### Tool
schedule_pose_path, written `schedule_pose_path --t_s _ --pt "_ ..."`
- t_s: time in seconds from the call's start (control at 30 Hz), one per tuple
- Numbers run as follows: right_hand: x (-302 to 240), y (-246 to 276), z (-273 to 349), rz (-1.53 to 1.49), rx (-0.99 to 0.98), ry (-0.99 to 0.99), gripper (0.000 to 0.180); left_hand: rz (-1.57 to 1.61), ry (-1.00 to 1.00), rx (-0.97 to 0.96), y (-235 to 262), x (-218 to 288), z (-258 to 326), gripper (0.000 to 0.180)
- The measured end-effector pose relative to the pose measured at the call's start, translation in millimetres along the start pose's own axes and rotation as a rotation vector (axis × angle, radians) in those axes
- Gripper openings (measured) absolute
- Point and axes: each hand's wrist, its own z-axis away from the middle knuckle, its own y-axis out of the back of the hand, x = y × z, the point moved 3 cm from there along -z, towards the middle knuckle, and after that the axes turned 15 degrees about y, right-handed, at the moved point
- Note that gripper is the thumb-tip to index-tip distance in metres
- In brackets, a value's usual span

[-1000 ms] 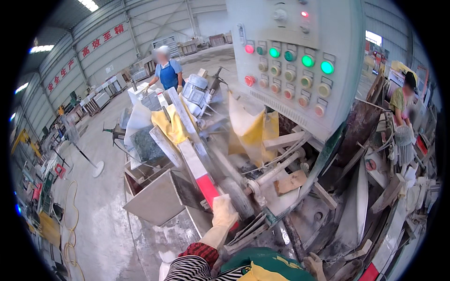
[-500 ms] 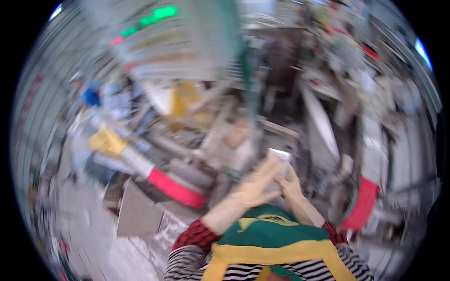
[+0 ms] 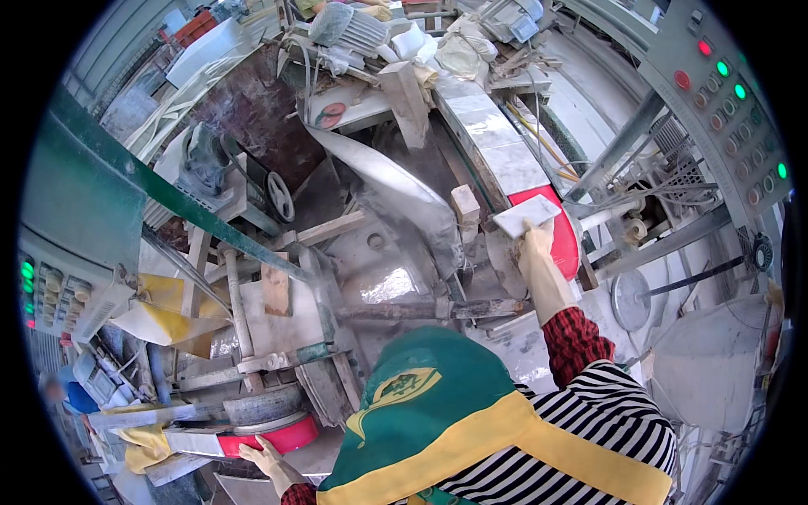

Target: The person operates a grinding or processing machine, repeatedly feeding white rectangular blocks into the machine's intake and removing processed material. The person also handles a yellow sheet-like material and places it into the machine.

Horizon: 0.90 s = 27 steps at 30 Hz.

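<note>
My right hand (image 3: pixel 540 268), in a cream glove, grips a flat white tile (image 3: pixel 528 215) by its near edge. The tile is over the inner edge of the red end (image 3: pixel 566 246) of a conveyor at the right; whether it rests on it I cannot tell. Far to the left, my gloved left hand (image 3: pixel 268 463) reaches to the red end (image 3: pixel 296 434) of a second conveyor. Its fingers are stretched out at the red edge, with nothing seen in them. White tiles (image 3: pixel 497 151) lie in a row along the right conveyor.
Control panels with lit buttons stand at the right (image 3: pixel 732 101) and left (image 3: pixel 63 290). A green post (image 3: pixel 194 210) slants across the left side. Between the conveyors lie a curved metal guard (image 3: pixel 387 177), a handwheel (image 3: pixel 280 196) and wooden blocks (image 3: pixel 465 204). A motor (image 3: pixel 349 29) sits at the back.
My view has swung round to the left side of the right conveyor. Both hands were together at the tile; now the right hand alone holds it out, and the left has moved away left.
</note>
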Motion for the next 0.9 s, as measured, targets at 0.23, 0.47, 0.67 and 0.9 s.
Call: schedule_pose_path --t_s 0.23,0.47,0.67,0.9 --pt "41.1 9.4 -80.7 0.065 0.145 0.069 0.059 -0.153 0.106 -0.063 19.3 31.6 22.3 0.083" --pt "21.2 -12.8 -71.4 0.388 0.292 -0.017 0.055 -0.046 0.102 -0.148 43.8 48.3 66.2 0.087" --pt "8.5 22.7 -71.0 0.157 -0.075 -0.078 0.053 -0.092 0.049 0.018 10.5 24.9 48.4 0.084" --pt "2.9 48.6 -64.4 -0.456 -0.019 -0.201 0.034 -0.115 0.056 -0.028 27.7 55.4 80.9 0.086"
